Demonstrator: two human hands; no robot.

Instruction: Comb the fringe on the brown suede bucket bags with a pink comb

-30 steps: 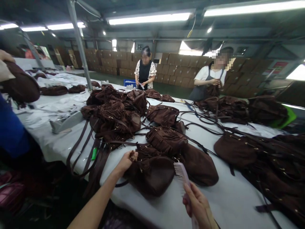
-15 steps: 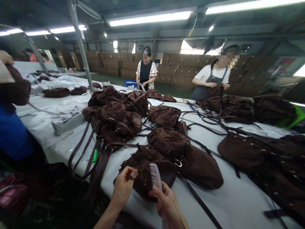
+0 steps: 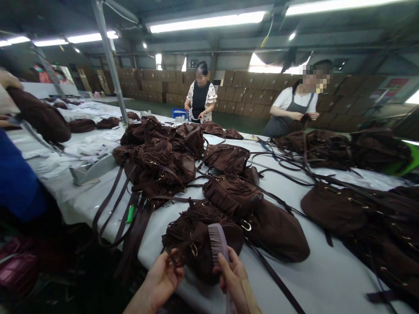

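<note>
1. The white counter fills most of what I see, strewn with dark brown bags and straps.
2. A heap of bags sits farther up it, beyond the working spot.
3. One fringed bag lies at the near edge, right in front of the person; the step in hand looks to be tidying its fringe.
4. The left hand has its fingers curled at the fringe's lower edge; I can't tell whether they pinch any strands.
5. The right hand is clamped around the comb's handle.
6. The pale lilac comb stands over the bag, teeth facing the fringe; I can't tell if it touches. A stroke from here seems to call for strands held steady and teeth brought leftward.
7. A small gold ring sits between fringe and comb, and could well snag the teeth.
</note>
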